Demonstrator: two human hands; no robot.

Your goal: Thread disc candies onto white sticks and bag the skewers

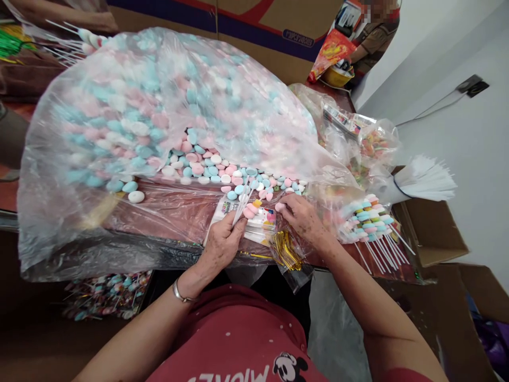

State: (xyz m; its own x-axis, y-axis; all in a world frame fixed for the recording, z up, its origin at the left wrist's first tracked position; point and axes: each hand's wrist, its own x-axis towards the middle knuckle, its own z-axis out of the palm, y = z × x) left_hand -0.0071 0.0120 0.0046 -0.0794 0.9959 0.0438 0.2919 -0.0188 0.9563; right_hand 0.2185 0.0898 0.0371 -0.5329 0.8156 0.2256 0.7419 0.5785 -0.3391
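Note:
My left hand (pixel 224 240) is closed around several thin white sticks (pixel 240 204). By its fingertips are pink marshmallows (pixel 250 210) and a small yellow-orange piece (pixel 257 202), seemingly on one of the sticks. Just to the right, my right hand (pixel 302 216) pinches a single pink marshmallow (pixel 280 207) between thumb and fingers, apart from the left hand's pieces. Beneath the hands lie printed white packets (pixel 260 233) and a bundle of gold twist ties (pixel 288 250). Ahead, loose pink, blue and white marshmallows (pixel 212 171) spill from a large clear plastic bag (pixel 167 95).
Finished-looking marshmallow sticks (pixel 369 217) lie at the table's right edge, near a bundle of white sticks (pixel 427 178) and an open cardboard box (pixel 433 228). More skewered sweets (pixel 107 297) sit below at left. Another person (pixel 376 37) is at the far right.

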